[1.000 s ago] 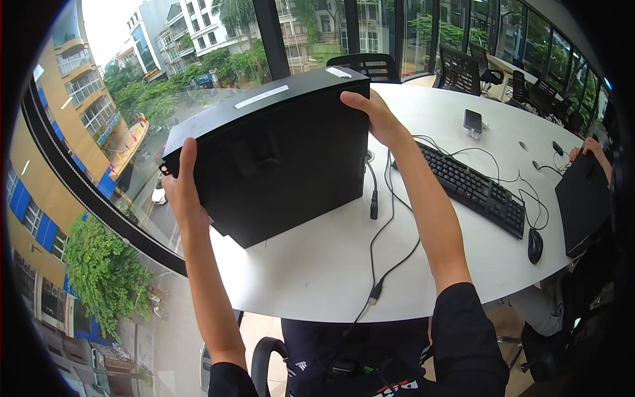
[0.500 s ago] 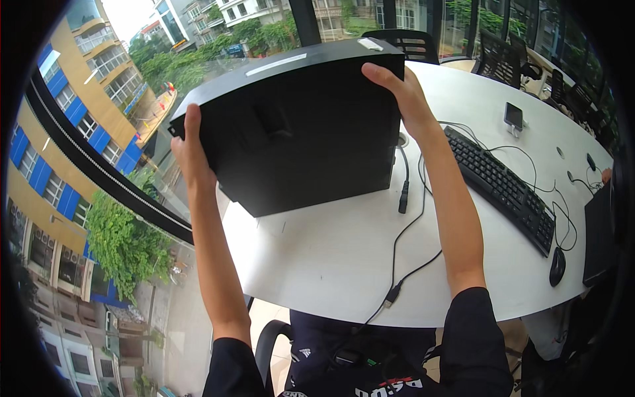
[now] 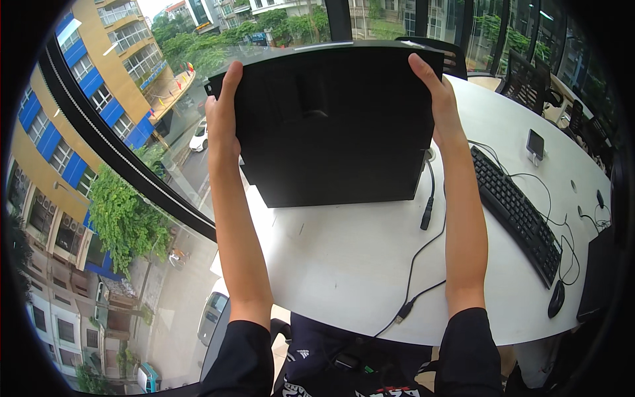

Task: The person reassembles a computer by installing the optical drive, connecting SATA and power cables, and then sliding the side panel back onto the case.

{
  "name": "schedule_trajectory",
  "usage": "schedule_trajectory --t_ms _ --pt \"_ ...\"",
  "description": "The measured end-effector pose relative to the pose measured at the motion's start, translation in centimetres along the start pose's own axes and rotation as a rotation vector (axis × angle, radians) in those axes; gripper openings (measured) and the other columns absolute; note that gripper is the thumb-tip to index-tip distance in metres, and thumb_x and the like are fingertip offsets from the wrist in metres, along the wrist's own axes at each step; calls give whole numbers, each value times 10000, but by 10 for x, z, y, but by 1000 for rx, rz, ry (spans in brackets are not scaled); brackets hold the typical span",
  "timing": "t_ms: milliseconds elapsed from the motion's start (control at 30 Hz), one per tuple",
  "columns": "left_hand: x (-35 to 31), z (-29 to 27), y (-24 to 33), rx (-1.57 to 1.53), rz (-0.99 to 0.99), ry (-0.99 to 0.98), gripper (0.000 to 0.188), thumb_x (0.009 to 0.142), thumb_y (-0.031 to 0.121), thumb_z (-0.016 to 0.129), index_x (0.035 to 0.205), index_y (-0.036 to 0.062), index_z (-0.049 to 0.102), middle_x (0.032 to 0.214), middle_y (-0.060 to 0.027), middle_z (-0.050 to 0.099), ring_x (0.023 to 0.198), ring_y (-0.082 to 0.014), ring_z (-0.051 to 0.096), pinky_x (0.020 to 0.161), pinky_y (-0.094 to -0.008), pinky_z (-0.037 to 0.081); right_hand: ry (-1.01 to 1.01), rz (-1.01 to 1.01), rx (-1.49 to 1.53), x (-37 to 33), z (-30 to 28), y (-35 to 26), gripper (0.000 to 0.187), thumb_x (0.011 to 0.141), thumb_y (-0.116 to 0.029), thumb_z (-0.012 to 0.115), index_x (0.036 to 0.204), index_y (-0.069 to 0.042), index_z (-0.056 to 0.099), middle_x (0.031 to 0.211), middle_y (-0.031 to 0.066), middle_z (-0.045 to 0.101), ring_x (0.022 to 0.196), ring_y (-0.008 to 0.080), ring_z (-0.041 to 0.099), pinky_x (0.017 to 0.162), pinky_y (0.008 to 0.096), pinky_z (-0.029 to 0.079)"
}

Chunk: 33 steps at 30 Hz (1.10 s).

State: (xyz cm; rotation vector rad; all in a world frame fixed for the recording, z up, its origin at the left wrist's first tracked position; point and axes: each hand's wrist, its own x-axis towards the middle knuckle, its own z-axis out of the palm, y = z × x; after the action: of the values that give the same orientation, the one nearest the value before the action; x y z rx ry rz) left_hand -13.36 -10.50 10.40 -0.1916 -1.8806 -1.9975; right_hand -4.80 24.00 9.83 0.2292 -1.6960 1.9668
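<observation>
A black desktop computer case [image 3: 337,142] stands upright on the white table, its broad flat side facing me. My left hand [image 3: 224,112] grips its upper left edge, thumb on the broad side and fingers behind. At the upper right edge my right hand [image 3: 442,99] holds it the same way, with most fingers hidden. A black power cable [image 3: 428,213] with a socket end lies just right of the case. Closer to me, a cable with a USB plug [image 3: 405,309] rests near the table's front edge.
On the right of the white table [image 3: 344,264] lie a black keyboard [image 3: 516,215], a mouse [image 3: 556,299] and thin cables. A phone [image 3: 535,143] sits farther back. Mesh chairs [image 3: 526,83] stand behind the table. A window fills the left side.
The case has tilted, so its top face now shows only as a thin strip. Both hands have moved with it, still gripping its sides. The whole view has shifted somewhat.
</observation>
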Motion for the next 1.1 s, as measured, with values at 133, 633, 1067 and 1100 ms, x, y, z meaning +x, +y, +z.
schedule_trajectory --t_ms 133,633,1067,1100 --pt "-10 4 10 -72 63 60 836 866 625 733 1370 -32 612 1284 -129 679 1205 -245 637 1109 -347 427 -49 -82 10 -1 7 -1 680 872 -528 773 1251 30 687 1146 110 724 1073 207 692 980 283 504" --pt "-22 27 28 -348 79 -175 395 1008 350 642 1157 -12 695 1235 -112 655 1091 -256 641 966 -331 493 -76 -31 97 11 14 -5 471 966 -471 706 1085 -16 731 943 55 739 809 130 712 718 221 550" --pt "-26 23 25 -52 118 -19 812 867 625 720 1392 17 603 1268 -113 670 1165 -230 656 1062 -341 481 -47 -104 68 9 8 -1 458 958 -486 704 1069 -43 737 940 32 732 822 120 704 737 226 535" --pt "-28 23 24 -60 124 -28 812 867 625 720 1392 17 603 1268 -113 670 1165 -230 656 1062 -341 481 -89 -75 84 8 7 -3 454 950 -485 714 1063 -46 738 943 31 731 827 118 704 744 225 536"
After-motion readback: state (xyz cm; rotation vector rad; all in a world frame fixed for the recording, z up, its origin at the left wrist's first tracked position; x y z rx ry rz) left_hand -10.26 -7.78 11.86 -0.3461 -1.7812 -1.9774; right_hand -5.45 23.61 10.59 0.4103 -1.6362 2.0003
